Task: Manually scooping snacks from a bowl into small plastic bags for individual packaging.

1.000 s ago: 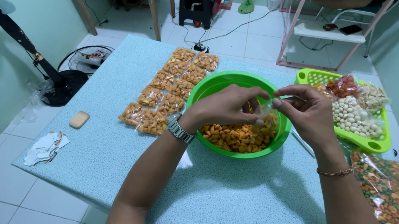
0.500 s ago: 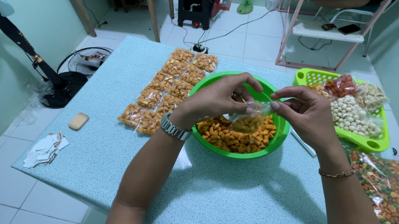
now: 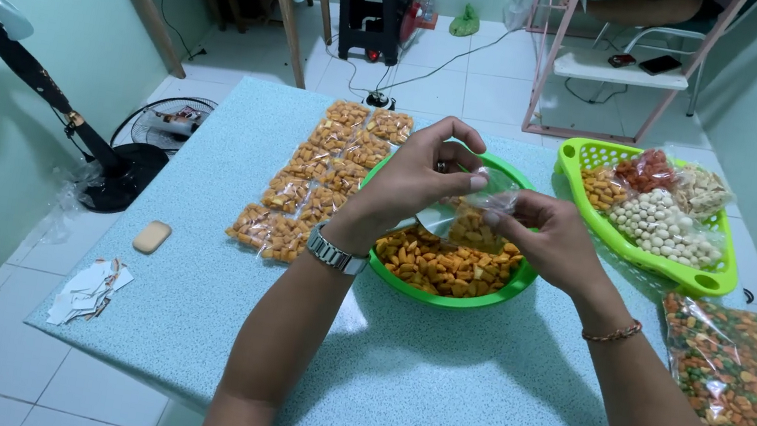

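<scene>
The table (image 3: 431, 394), speckled blue, carries everything. Near its right edge lies a big clear bag (image 3: 736, 386) of mixed snacks; at the far right corner a green basket (image 3: 692, 278) holds more bags. A green bowl (image 3: 408, 284) of orange snacks sits mid-table toward the far edge, and rows of packets (image 3: 325, 169) run from its left side toward the far edge. A small tan block (image 3: 151, 237) lies near the left edge, with paper slips (image 3: 88, 289) at the near left corner.

Above the bowl, both hands pinch one small pouch (image 3: 467, 219), part-filled with orange snacks. The left hand (image 3: 414, 183) grips its top with thumb and fingertips; the right hand (image 3: 542, 237) holds its other side, fingers closed on the film.

The pouch looks light, limp and slick, its contents brittle and free to shift. Best held by the empty film at the mouth, kept upright over the bowl, without squeezing the filled part.
</scene>
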